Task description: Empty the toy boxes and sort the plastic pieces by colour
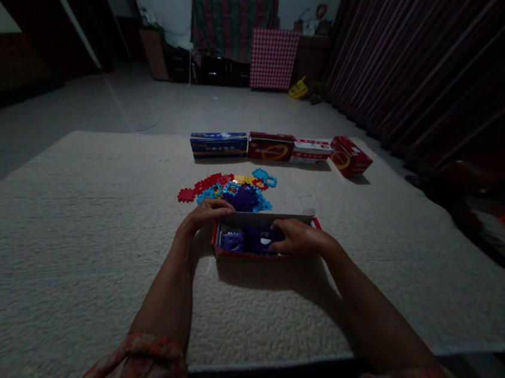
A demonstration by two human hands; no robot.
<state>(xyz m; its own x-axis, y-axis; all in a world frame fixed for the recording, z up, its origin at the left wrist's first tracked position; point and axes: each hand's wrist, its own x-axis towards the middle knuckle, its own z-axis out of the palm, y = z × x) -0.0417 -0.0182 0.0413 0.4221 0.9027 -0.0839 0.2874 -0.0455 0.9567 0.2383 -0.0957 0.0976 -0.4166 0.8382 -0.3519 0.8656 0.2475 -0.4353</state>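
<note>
An open red cardboard box [310,224] with a pale raised flap lies on the cream mat in front of me. Purple plastic pieces [235,240] lie inside it. My right hand [298,237] rests in the box, fingers curled on the purple pieces. My left hand [207,213] lies over the box's far left corner, fingers bent down around its edge. Just beyond the box sits a pile of flat interlocking plastic pieces [229,186] in red, blue, yellow and purple.
The cream textured mat [82,243] covers the floor around me. A blue box [219,144] and three red boxes [270,147] stand in a row at its far edge. A striped curtain [423,57] hangs on the right. Furniture under cloths [235,22] stands at the back.
</note>
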